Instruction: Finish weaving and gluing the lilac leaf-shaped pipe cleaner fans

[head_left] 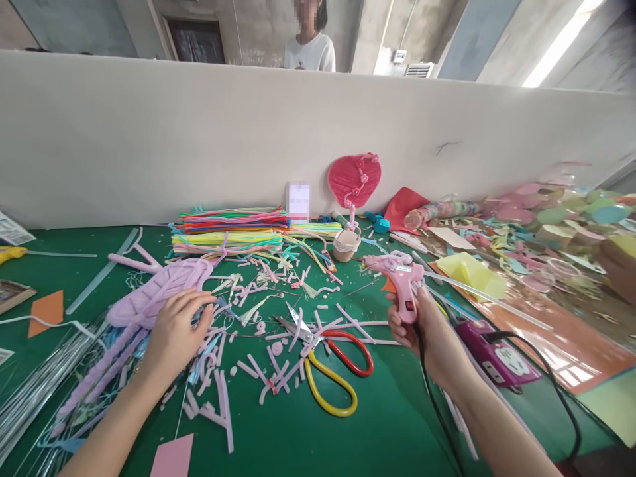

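Note:
My right hand [422,331] is wrapped round the handle of a pink hot glue gun [397,275], its nozzle pointing left over the green table [387,424]; a black cord runs from it toward me. My left hand [176,328] rests fingers down on the lower edge of a pale purple pipe-cleaner leaf shape [154,291], pressing it to the table. Between the hands lie scissors [328,361] with one red and one yellow handle, among several cut pink pipe-cleaner bits [271,371].
A stack of coloured pipe cleaners [228,232] lies at the back by the white partition [199,139]. A pink heart on a small cup [350,199], a purple power strip [494,358], paper scraps [527,232] at right, wires [34,384] at left. A person stands behind the partition.

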The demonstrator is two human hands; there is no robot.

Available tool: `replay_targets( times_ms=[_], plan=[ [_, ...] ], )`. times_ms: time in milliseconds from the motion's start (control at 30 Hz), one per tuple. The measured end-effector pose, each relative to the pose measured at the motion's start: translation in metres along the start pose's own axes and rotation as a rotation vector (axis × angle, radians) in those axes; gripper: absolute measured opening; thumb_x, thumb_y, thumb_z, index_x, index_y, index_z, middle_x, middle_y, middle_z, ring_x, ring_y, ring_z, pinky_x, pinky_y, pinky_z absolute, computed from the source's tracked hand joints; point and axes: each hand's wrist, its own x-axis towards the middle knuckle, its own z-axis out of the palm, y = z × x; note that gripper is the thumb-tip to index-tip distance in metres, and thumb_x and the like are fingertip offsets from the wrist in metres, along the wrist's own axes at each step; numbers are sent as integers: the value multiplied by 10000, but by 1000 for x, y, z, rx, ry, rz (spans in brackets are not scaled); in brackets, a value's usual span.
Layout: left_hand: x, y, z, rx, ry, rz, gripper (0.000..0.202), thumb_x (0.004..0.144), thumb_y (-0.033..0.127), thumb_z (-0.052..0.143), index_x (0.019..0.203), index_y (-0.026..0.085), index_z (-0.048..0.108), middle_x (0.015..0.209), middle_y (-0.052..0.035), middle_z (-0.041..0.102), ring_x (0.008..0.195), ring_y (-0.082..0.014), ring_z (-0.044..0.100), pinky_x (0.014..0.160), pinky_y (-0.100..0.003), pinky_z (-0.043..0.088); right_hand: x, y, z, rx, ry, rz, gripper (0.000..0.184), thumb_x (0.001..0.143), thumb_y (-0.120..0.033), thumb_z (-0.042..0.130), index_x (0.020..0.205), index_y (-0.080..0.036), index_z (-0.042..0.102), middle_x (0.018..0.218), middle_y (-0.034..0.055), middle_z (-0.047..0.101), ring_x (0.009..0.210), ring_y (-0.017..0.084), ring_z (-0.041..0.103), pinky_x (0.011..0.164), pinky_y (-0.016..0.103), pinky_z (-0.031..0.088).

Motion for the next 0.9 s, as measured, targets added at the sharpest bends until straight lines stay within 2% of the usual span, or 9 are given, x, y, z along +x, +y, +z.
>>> replay_targets(
  times_ms=[67, 167, 233, 367, 533, 633, 733, 800, 900],
  plan=[
    [0, 0, 0, -9, -4, -5, 293, 903, 325, 426, 930, 164, 670, 994, -119, 702, 1037, -302, 596, 953, -483, 458, 8, -3, 0, -41, 20, -13, 409, 803, -616, 572, 829, -207, 565, 602, -38, 469, 495, 88, 349, 404, 186, 280],
    [0, -1, 1, -15, -3, -7, 289, 898, 330, 432, 924, 171, 672, 990, -115, 704, 1030, -302, 600, 953, -484, 457, 21, -6, 4, -162, 95, -32, 345, 746, -448, 680, 668, -207, 445, 571, -52, 458, 482, 80, 367, 399, 181, 272],
    [-1, -2, 1, -8, -4, -2, 287, 898, 326, 434, 922, 169, 672, 989, -116, 704, 1027, -301, 599, 955, -483, 455, 30, -5, 8, -202, 134, -33, 328, 765, -394, 638, 645, -214, 393, 571, -47, 500, 458, 79, 387, 391, 186, 270],
    [-2, -3, 1, 4, -2, 9, 287, 901, 318, 429, 925, 172, 674, 989, -113, 707, 1034, -299, 595, 959, -479, 451, 51, 4, 17, -193, 172, -5, 265, 826, -398, 517, 670, -223, 393, 578, -26, 580, 397, 87, 413, 359, 199, 270],
    [-3, -3, 1, 2, -11, 7, 292, 900, 324, 433, 918, 172, 682, 987, -113, 712, 1055, -312, 583, 952, -492, 455, 74, 14, 29, -148, 184, 81, 303, 899, -389, 426, 652, -218, 387, 488, -32, 526, 328, 78, 358, 312, 193, 242],
    [-4, -2, 2, 5, -10, 20, 288, 902, 319, 441, 923, 161, 682, 983, -117, 712, 1065, -311, 576, 960, -488, 452, 84, 20, 41, -104, 210, 117, 331, 951, -393, 396, 707, -186, 479, 556, -24, 549, 358, 74, 383, 323, 190, 284],
    [-4, -2, 5, 3, -7, 30, 283, 899, 318, 446, 906, 163, 683, 961, -115, 716, 1061, -307, 579, 963, -484, 453, 96, 24, 57, -51, 267, 144, 262, 950, -378, 503, 1011, -142, 599, 899, 39, 647, 665, 125, 610, 570, 272, 525],
    [-4, -1, 5, 2, -12, 22, 281, 896, 320, 445, 901, 171, 684, 959, -109, 720, 1071, -305, 577, 968, -487, 453, 104, 26, 65, -21, 315, 149, 318, 927, -347, 567, 1183, -158, 569, 1132, 76, 616, 926, 188, 632, 782, 379, 548],
    [-3, 0, 4, -4, -34, 4, 275, 891, 326, 447, 890, 186, 684, 962, -98, 724, 1086, -303, 574, 977, -489, 450, 116, 26, 71, 14, 365, 150, 345, 923, -330, 573, 1227, -169, 552, 1223, 92, 585, 1021, 222, 613, 851, 431, 530]
  ],
)
